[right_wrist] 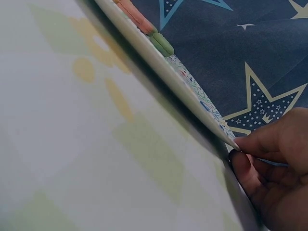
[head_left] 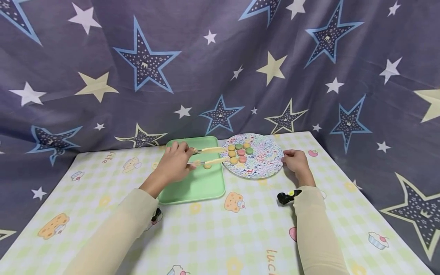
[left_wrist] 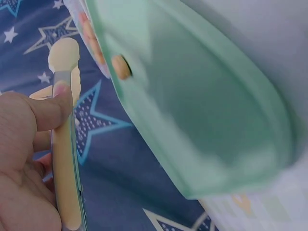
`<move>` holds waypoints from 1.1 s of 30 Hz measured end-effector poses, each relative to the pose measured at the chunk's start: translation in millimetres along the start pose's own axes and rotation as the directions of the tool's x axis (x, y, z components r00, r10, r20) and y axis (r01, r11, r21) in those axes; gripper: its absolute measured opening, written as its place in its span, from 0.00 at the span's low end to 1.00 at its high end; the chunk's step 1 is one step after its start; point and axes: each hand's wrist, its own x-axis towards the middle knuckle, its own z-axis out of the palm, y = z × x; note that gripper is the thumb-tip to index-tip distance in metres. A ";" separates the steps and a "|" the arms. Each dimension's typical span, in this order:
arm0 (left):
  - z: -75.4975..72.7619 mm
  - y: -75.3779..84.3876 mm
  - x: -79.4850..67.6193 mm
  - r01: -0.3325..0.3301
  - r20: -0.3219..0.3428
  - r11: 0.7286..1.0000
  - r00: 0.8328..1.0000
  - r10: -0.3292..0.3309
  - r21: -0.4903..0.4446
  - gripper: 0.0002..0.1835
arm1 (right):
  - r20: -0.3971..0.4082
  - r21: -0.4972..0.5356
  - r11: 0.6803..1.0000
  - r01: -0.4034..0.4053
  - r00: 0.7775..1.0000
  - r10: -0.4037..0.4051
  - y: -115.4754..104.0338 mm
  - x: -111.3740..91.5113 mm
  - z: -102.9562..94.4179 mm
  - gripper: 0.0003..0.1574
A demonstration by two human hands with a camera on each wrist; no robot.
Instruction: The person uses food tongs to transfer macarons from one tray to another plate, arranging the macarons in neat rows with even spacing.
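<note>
My left hand grips a pair of tongs with cream-coloured ends, also seen as tongs in the left wrist view. The two tong arms stand apart above the green tray, their tips reaching the left rim of the speckled plate. One yellowish macaron lies on the tray below the lower tong arm. Several yellow, pink and green macarons sit grouped on the left half of the speckled plate. My right hand pinches the plate's right rim between thumb and fingers.
A checked tablecloth with printed cartoons covers the table. Behind it hangs a dark star-patterned curtain. Tray and plate stand side by side near the table's back edge. A black wrist device is at the right sleeve.
</note>
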 end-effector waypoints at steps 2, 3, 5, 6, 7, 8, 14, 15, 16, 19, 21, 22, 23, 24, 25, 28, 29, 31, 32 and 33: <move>-0.2 -6.8 -4.7 0.010 -0.001 1.000 1.000 -0.010 0.002 0.32 | 0.001 0.005 1.000 0.001 1.000 -0.001 0.1 0.2 0.2 0.25; -0.4 -9.9 -7.0 0.015 0.001 1.000 1.000 -0.015 0.004 0.32 | 0.001 0.010 1.000 0.001 1.000 -0.002 -0.1 0.2 0.4 0.25; -0.8 -15.2 -11.8 0.023 0.006 1.000 1.000 -0.023 0.004 0.32 | 0.002 0.015 1.000 -0.002 1.000 0.002 0.0 0.2 0.8 0.25; -0.8 -17.7 -14.1 0.027 0.009 1.000 1.000 -0.027 0.003 0.32 | 0.002 0.017 1.000 -0.003 1.000 0.003 -0.1 0.2 0.8 0.25; -0.7 -20.1 -16.3 0.030 0.012 1.000 0.999 -0.030 0.005 0.32 | 0.001 0.017 1.000 -0.004 1.000 0.004 -0.1 0.3 0.7 0.25; -0.7 -22.5 -18.4 0.033 0.013 0.999 0.999 -0.033 0.005 0.32 | 0.001 0.019 1.000 -0.008 1.000 0.008 -0.1 0.4 0.6 0.25; 0.0 -34.2 -29.6 0.044 0.005 0.999 0.999 -0.044 0.002 0.32 | -0.005 0.010 1.000 -0.023 1.000 0.023 -0.8 0.1 -0.2 0.25; 0.1 -35.7 -31.3 0.047 0.006 0.999 0.999 -0.047 0.001 0.32 | -0.005 0.008 1.000 -0.024 1.000 0.024 -0.9 0.2 -0.2 0.25; 0.0 -36.9 -33.1 0.050 0.008 0.999 0.999 -0.050 -0.002 0.32 | -0.005 0.008 1.000 -0.025 1.000 0.025 -0.9 0.0 0.1 0.25; 0.2 -40.0 -37.4 0.050 0.014 0.999 0.999 -0.050 -0.005 0.31 | 0.001 0.014 1.000 -0.028 1.000 0.028 -0.6 0.2 0.3 0.25; 0.0 -41.4 -39.8 0.049 0.014 0.999 0.999 -0.048 -0.006 0.31 | 0.001 0.015 1.000 -0.027 1.000 0.027 -0.2 0.7 0.1 0.25; 0.1 -42.2 -40.9 0.048 0.014 0.999 0.999 -0.048 -0.007 0.31 | 0.002 0.016 1.000 -0.025 1.000 0.025 -0.2 0.6 0.0 0.25; 0.2 -42.8 -41.9 0.047 0.013 0.999 0.999 -0.047 -0.007 0.30 | 0.003 0.018 1.000 -0.023 1.000 0.023 -0.1 0.8 -0.1 0.25; 0.4 -43.5 -43.0 0.047 0.013 0.999 0.999 -0.047 -0.008 0.30 | 0.004 0.017 1.000 -0.022 1.000 0.022 -0.1 0.7 -0.2 0.25; 0.5 -44.1 -43.7 0.047 0.012 0.999 0.999 -0.046 -0.011 0.30 | 0.003 0.017 1.000 -0.020 1.000 0.020 0.0 0.7 -0.2 0.25; 1.9 -45.8 -45.1 0.038 0.013 0.999 0.999 -0.038 -0.019 0.31 | 0.002 0.018 1.000 -0.015 1.000 0.015 0.1 0.3 -0.1 0.25; 2.7 -46.3 -45.2 0.036 0.015 0.999 0.999 -0.035 -0.020 0.31 | 0.002 0.018 1.000 -0.016 1.000 0.016 0.1 0.3 0.0 0.25; 4.6 -47.5 -45.0 0.031 0.019 0.999 0.999 -0.030 -0.022 0.31 | 0.003 0.019 1.000 -0.014 1.000 0.014 0.4 0.6 0.1 0.25; 5.8 -48.1 -44.9 0.031 0.022 0.999 0.999 -0.030 -0.022 0.31 | 0.004 0.019 1.000 -0.015 1.000 0.015 0.3 0.5 0.3 0.25; 7.0 -48.6 -44.6 0.032 0.026 0.999 0.999 -0.031 -0.023 0.31 | 0.005 0.019 1.000 -0.016 1.000 0.016 0.4 0.8 0.4 0.25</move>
